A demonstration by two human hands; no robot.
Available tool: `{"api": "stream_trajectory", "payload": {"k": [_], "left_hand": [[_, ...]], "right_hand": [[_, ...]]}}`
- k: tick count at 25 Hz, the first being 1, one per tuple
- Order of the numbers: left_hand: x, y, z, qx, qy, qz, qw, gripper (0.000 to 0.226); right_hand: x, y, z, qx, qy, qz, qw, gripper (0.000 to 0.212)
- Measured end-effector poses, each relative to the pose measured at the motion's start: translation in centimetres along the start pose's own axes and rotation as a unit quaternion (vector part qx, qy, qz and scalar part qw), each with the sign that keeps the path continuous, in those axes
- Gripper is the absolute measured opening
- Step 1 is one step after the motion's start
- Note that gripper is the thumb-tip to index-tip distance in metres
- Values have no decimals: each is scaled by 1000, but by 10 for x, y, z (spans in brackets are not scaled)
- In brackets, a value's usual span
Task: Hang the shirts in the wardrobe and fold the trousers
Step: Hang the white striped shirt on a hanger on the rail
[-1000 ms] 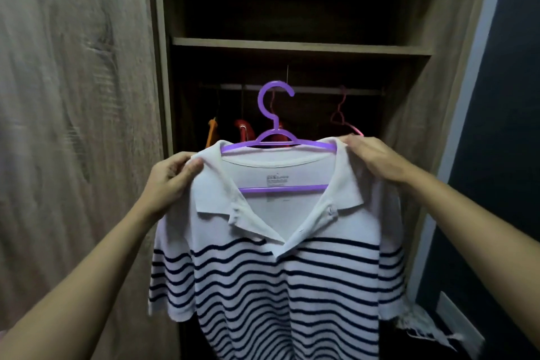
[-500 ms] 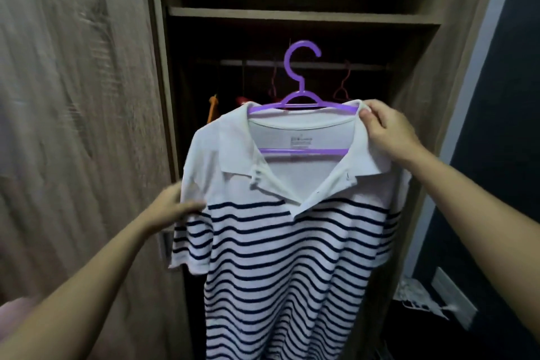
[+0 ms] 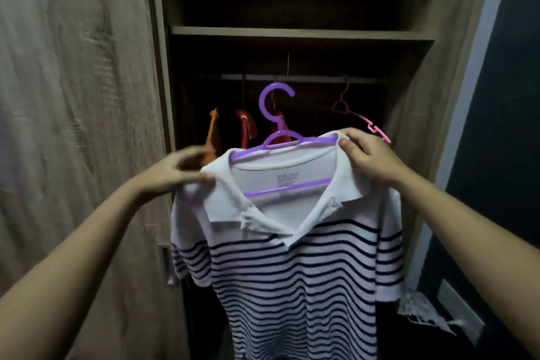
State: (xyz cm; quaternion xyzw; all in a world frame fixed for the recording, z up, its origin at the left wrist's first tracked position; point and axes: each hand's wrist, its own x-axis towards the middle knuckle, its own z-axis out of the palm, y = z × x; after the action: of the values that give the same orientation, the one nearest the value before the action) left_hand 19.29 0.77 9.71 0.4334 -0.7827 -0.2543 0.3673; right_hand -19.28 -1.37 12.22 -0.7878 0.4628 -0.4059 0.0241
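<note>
A white polo shirt with dark blue stripes (image 3: 292,266) hangs on a purple hanger (image 3: 277,126) in front of the open wardrobe. My right hand (image 3: 365,155) pinches the shirt's right shoulder together with the hanger's end. My left hand (image 3: 178,169), blurred by motion, grips the left shoulder of the shirt by the collar. The hanger's hook is below the wardrobe rail (image 3: 292,77) and not on it.
The rail carries an empty pink hanger (image 3: 362,120) on the right and orange (image 3: 213,131) and red garments (image 3: 245,128) on the left. A shelf (image 3: 301,32) runs above the rail. A wooden door (image 3: 73,126) stands at left, a dark wall at right.
My left hand has risen from the shirt's sleeve to its left shoulder. The shirt and hanger have dropped lower against the rail and tilted down to the left.
</note>
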Motion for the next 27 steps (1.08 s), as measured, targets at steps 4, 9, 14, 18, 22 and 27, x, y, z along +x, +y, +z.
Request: {"api": "stream_trajectory", "payload": {"k": [4, 9, 14, 18, 22, 27], "left_hand": [[-3, 4, 33, -10, -20, -1, 1000, 40], [13, 6, 78, 70, 127, -13, 989, 35], [34, 39, 127, 216, 125, -2, 968, 39], [43, 81, 163, 279, 22, -28, 960, 43], [60, 82, 160, 104, 16, -32, 994, 45], [144, 37, 166, 172, 244, -44, 953, 23]], "right_hand": [[3, 17, -3, -16, -16, 22, 999, 25], [14, -15, 29, -49, -60, 195, 978, 32], [16, -51, 69, 366, -107, 386, 840, 36], [31, -37, 66, 406, -10, 438, 802, 43], [30, -7, 53, 329, -13, 387, 861, 35], [38, 34, 35, 54, -45, 321, 945, 33]]}}
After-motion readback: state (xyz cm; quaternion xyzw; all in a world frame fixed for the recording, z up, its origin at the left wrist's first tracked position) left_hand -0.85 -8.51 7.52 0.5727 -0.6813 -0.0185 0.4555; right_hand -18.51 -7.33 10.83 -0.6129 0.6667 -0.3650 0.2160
